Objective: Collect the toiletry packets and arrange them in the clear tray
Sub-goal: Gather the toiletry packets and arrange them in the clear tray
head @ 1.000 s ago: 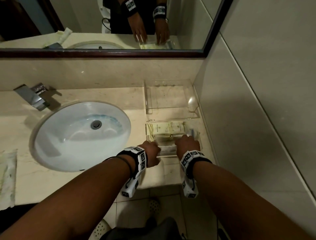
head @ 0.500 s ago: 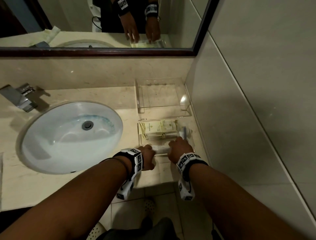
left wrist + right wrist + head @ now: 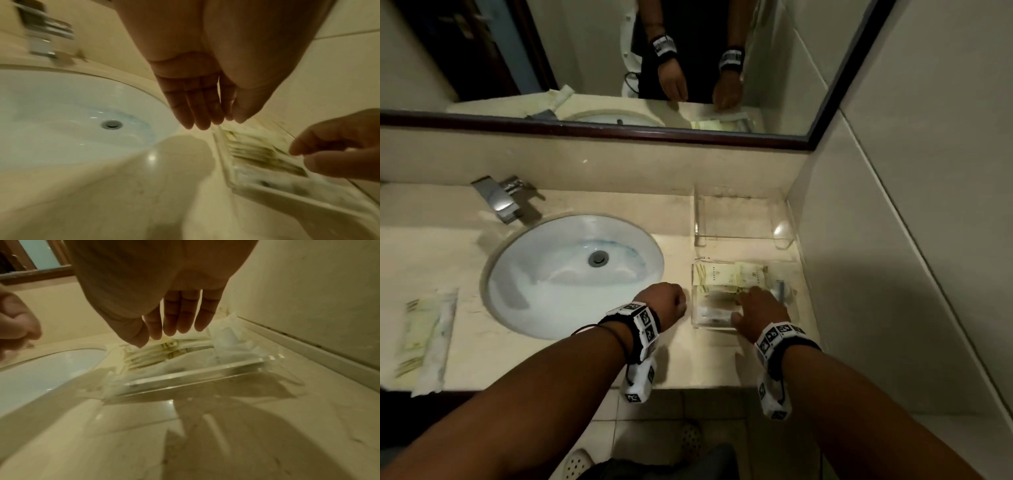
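Observation:
A clear tray (image 3: 714, 324) sits on the counter's right end, near the front edge, and holds cream toiletry packets (image 3: 729, 274). A white-wrapped item (image 3: 228, 339) lies at its right end. My right hand (image 3: 753, 305) hovers over the tray, its fingers (image 3: 179, 321) loosely straight just above the packets (image 3: 164, 352), holding nothing. My left hand (image 3: 671, 303) is off the tray, above bare counter between the sink and the tray's left wall (image 3: 224, 155). Its fingers (image 3: 197, 112) hang relaxed and empty. Another cream packet (image 3: 424, 339) lies far left of the sink.
A second clear tray (image 3: 700, 222), with nothing in it, stands behind the first, against the back wall. The white sink (image 3: 575, 274) and chrome faucet (image 3: 498, 198) take up the counter's middle. A tiled wall (image 3: 859, 274) bounds the right side. A mirror (image 3: 619, 68) hangs above.
Both hands were at the tray's front edge. The left hand has come away to the left, and the right hand has moved forward over the packets.

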A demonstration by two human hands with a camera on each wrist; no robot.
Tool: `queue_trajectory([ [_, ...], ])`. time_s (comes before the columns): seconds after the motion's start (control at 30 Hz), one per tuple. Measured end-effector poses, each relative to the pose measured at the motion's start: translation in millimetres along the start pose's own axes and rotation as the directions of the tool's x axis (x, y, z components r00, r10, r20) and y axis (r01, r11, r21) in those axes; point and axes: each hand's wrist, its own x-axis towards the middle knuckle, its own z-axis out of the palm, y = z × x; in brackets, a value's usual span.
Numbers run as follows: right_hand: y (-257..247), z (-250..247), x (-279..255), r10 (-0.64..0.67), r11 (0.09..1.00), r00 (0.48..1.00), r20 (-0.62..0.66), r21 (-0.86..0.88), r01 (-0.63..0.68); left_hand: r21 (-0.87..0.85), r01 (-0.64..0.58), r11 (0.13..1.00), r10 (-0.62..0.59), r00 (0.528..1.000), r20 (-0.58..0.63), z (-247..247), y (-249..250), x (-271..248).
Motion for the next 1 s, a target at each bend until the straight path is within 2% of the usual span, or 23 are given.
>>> queue_trajectory([
  [0.13, -36, -3, 18, -0.089, 0.995, 0.996, -0.003, -0.047, 0.089, -0.058, 0.146, 0.988, -0.151, 0.986, -0.078, -18, -43, -27],
  [0.33, -129, 3, 38, -0.318, 0.934, 0.946, 0.06, -0.153, 0.324, -0.162, 0.342, 0.926, -0.363, 0.923, -0.127, -24, -125, -80],
  [0.5, -220, 3, 46, -0.426, 0.868, 0.897, 0.117, -0.227, 0.442, -0.183, 0.442, 0.878, -0.461, 0.883, -0.082, -32, -196, -128],
  [0.7, -323, -3, 49, -0.509, 0.788, 0.843, 0.175, -0.3, 0.538, -0.229, 0.538, 0.811, -0.569, 0.816, -0.102, -49, -277, -169],
  [0.9, -412, 7, 58, -0.538, 0.776, 0.809, 0.236, -0.236, 0.585, -0.215, 0.596, 0.774, -0.62, 0.782, -0.066, -57, -345, -194],
  [1.0, -451, 19, 62, -0.559, 0.746, 0.773, 0.301, -0.227, 0.627, -0.206, 0.622, 0.755, -0.642, 0.765, -0.042, -57, -378, -201],
])
